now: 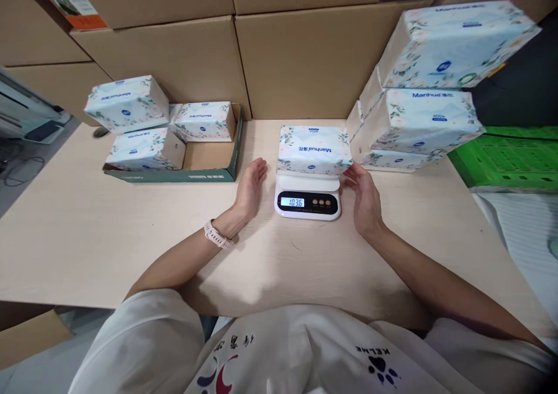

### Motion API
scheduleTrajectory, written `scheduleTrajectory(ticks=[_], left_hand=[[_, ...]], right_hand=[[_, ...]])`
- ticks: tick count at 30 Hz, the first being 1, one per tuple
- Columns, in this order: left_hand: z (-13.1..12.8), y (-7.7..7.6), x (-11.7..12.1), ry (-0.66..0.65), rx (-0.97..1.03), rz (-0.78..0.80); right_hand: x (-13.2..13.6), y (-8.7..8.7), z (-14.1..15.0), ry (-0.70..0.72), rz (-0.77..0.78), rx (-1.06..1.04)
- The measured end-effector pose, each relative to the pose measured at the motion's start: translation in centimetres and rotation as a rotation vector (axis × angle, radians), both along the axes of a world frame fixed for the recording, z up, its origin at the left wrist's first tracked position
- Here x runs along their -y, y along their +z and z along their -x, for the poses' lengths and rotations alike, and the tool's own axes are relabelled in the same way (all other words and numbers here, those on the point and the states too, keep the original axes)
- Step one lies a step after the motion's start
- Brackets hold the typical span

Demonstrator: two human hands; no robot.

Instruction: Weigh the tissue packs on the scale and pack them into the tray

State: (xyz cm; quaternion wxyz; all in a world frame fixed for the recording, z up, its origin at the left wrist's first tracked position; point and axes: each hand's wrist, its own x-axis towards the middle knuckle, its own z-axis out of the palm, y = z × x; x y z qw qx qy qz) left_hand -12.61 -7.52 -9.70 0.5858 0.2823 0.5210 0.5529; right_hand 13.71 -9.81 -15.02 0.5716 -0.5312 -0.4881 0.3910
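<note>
A pack of tissues point(314, 150) in pale blue floral wrapping lies on a white digital scale point(282, 209), whose lit display seems to read 103.6. My left hand point(250, 190) rests on its edge on the table, left of the scale and apart from the pack, fingers stretched out and holding nothing. On the other side, my right hand point(364, 199) is open too. Its fingertips reach the pack's lower right corner; whether they touch it I cannot tell. A light wristband point(218, 235) is on my left wrist.
To the left, a shallow green-edged carton point(213, 174) holds several tissue packs point(126, 103), one stacked above its rim. A taller stack of tissue packs point(431, 118) stands at the right. Large cardboard boxes point(300, 63) wall off the table's back; a green crate point(510, 161) is beyond its right edge.
</note>
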Motion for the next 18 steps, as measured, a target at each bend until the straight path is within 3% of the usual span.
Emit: scheduleTrajectory(ticks=[5,11,14,18], left_hand=[[0.0,0.3,-0.1,-0.063,-0.055,-0.120],[-0.7,1.6,0.2,-0.275,-0.087,-0.307],[-1.0,3.2,1.0,-0.318,-0.080,-0.388],[-3.2,6.9,0.8,-0.376,-0.069,-0.517]], right_hand=[[-0.4,0.7,0.0,0.030,0.015,0.074],[-0.8,1.8,0.9,0.070,0.016,0.158],[0.2,3.1,1.2,0.077,-0.057,0.162],[0.4,6.1,0.1,-0.075,-0.355,0.183]])
